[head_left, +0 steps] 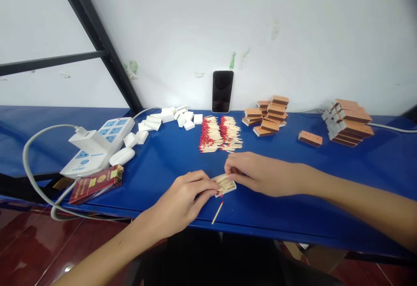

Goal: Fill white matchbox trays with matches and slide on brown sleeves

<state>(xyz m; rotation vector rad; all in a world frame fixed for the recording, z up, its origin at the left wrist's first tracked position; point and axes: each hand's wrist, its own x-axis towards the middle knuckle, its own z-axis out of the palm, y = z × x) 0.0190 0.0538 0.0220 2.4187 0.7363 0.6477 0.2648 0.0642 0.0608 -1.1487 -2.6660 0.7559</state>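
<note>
A small white matchbox tray (230, 187) with matches (224, 182) in it lies near the front of the blue table. Fingers and thumb of my left hand (187, 197) close on its left end, by the red match heads. My right hand (252, 173), curled with thumb and fingers together, is at the tray's upper right; its fingertips are partly hidden. One loose match (217, 213) lies just in front of the tray, by the table edge. Behind it are two piles of red-headed matches, a left pile (210, 134) and a right pile (230, 133).
White empty trays (153, 123) lie scattered back left. Matchboxes (273, 114) are stacked back right, with a single matchbox (310, 138) and another stack (350, 123) farther right. A phone (222, 91) leans on the wall. A power strip (97, 151), cable and red packet (96, 184) are left.
</note>
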